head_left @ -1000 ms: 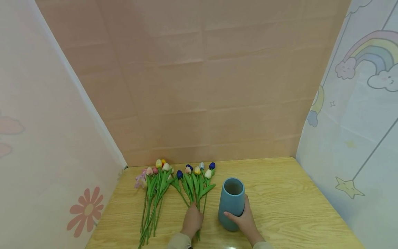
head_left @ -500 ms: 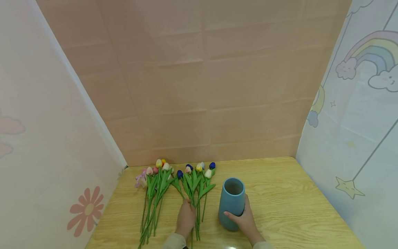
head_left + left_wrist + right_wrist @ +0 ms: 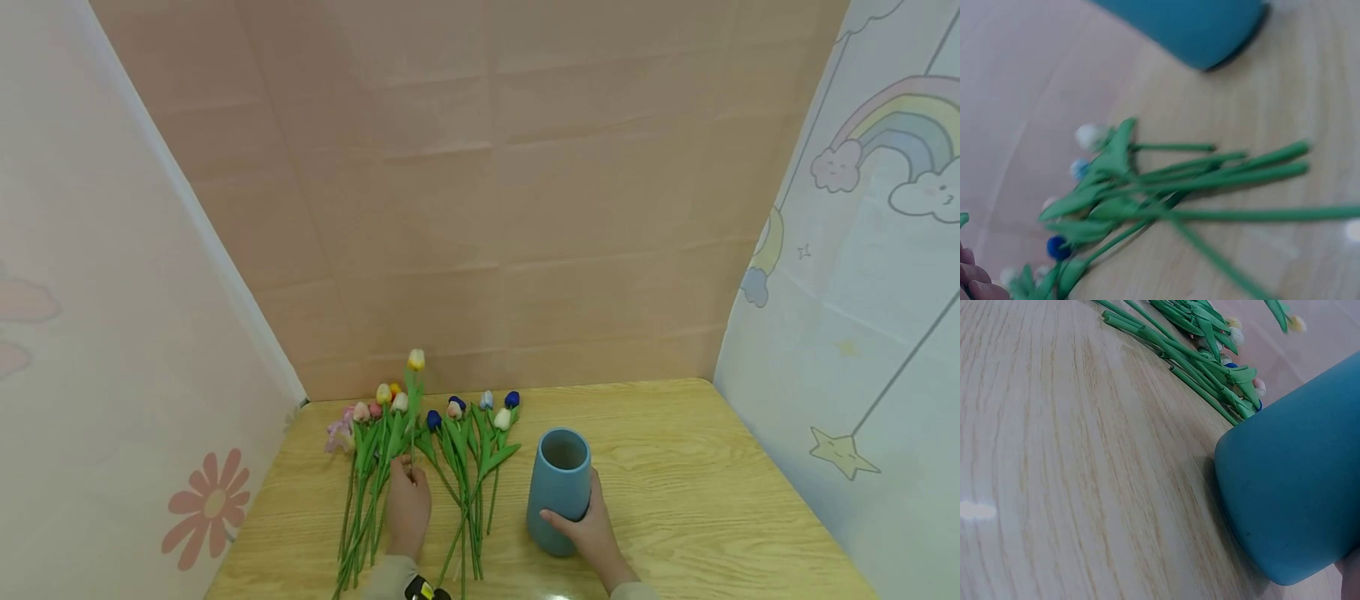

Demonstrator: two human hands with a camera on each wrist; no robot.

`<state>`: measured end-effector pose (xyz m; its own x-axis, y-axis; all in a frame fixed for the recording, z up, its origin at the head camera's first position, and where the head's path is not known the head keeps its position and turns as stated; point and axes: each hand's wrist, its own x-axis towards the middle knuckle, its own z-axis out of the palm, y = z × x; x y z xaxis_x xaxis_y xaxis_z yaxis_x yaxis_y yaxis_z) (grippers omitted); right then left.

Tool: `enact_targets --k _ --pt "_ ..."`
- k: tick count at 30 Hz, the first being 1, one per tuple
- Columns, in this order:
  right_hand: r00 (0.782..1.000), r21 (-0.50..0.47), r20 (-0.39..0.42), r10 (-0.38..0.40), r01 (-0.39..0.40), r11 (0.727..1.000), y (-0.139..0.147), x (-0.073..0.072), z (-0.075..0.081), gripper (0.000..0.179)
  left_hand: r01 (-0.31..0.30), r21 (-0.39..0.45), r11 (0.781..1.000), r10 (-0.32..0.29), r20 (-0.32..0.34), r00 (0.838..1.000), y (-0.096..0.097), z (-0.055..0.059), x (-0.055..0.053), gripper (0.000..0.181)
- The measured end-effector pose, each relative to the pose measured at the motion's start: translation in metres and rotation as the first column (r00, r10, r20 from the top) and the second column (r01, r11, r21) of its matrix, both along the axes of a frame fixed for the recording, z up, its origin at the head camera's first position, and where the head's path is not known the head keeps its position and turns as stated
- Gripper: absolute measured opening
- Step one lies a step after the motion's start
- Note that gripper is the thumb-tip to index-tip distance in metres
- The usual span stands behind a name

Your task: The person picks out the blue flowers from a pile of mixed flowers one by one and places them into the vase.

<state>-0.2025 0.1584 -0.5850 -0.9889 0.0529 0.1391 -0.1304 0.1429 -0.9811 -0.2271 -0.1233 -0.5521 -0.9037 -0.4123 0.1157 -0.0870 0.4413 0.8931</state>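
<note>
A yellow-and-white tulip stands raised above the flowers in the head view, its stem pinched by my left hand. The curled fingers of that hand just enter the left wrist view at the lower left. My right hand grips a blue vase low on its right side, thumb across the front. Upright on the table, the vase shows its open mouth with nothing standing in it. Its base fills the right of the right wrist view, where the raised tulip appears at the top.
A bunch of tulips, with blue, white and pink blooms, lies between left hand and vase, stems crossing. Farther left lies another bunch with a lilac flower. The wooden table meets a pinkish-brown backdrop behind.
My left hand has moved left from the middle bunch and now holds up the yellow-and-white tulip drawn from it. The right hand and vase have stayed put.
</note>
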Motion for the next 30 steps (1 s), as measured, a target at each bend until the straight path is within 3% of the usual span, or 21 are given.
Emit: enact_targets --k 6,12,16,24,30 --pt "1.0 0.012 0.005 -0.004 0.004 1.0 0.0 0.0 0.0 0.092 -0.109 0.019 0.994 0.11 -0.034 0.993 -0.029 0.007 0.0 0.028" --pt "1.0 0.017 0.01 -0.007 0.007 1.0 -0.001 0.0 0.002 0.092 -0.173 -0.046 0.984 0.173 0.008 0.985 -0.05 0.002 0.003 0.03" --pt "1.0 0.015 0.013 -0.004 0.004 1.0 -0.001 0.0 0.002 0.092 -0.163 -0.055 0.985 0.166 0.061 0.984 -0.059 -0.004 0.007 0.031" --pt "1.0 0.008 0.019 -0.004 0.004 1.0 0.0 0.0 0.002 0.092 -0.137 -0.156 0.978 0.163 0.165 0.973 -0.07 -0.017 0.011 0.034" --pt "1.0 0.011 0.019 -0.006 0.006 1.0 0.0 -0.001 0.001 0.092 -0.148 -0.222 0.964 0.187 0.165 0.968 -0.071 -0.019 0.012 0.034"
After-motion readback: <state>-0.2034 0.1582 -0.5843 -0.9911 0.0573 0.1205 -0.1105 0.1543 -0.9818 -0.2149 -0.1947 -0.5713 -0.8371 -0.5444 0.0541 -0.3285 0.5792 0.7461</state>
